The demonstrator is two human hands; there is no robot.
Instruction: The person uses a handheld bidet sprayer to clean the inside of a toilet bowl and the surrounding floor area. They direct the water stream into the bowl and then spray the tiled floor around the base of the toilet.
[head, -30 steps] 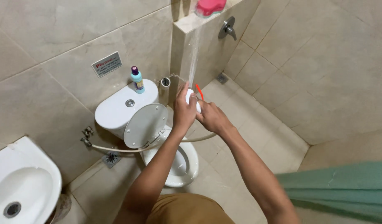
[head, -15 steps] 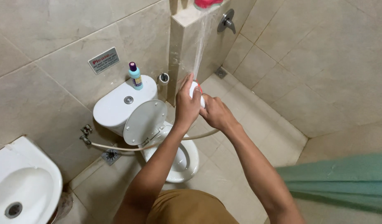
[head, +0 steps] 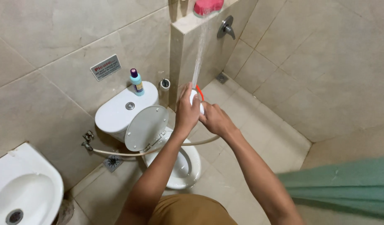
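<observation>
My left hand point(head: 187, 111) and my right hand point(head: 215, 119) both grip a white hand-held spray head point(head: 195, 97) with an orange trim, held above the open white toilet point(head: 175, 162). A jet of water point(head: 200, 50) shoots up from it onto the tiled ledge wall point(head: 188, 50). A beige hose point(head: 129, 153) runs from the spray head back to a wall valve point(head: 87, 141) at the left. The toilet lid point(head: 146, 127) stands raised against the cistern point(head: 117, 112).
A small blue bottle with a purple cap point(head: 136, 82) stands on the cistern. A pink object point(head: 208, 6) sits on the ledge, a metal tap point(head: 226, 27) beside it. A white basin point(head: 21, 191) is at lower left, a green curtain point(head: 346, 187) at lower right.
The hands and spray head have stayed over the toilet, with the jet still hitting the ledge wall. The view has shifted slightly.
</observation>
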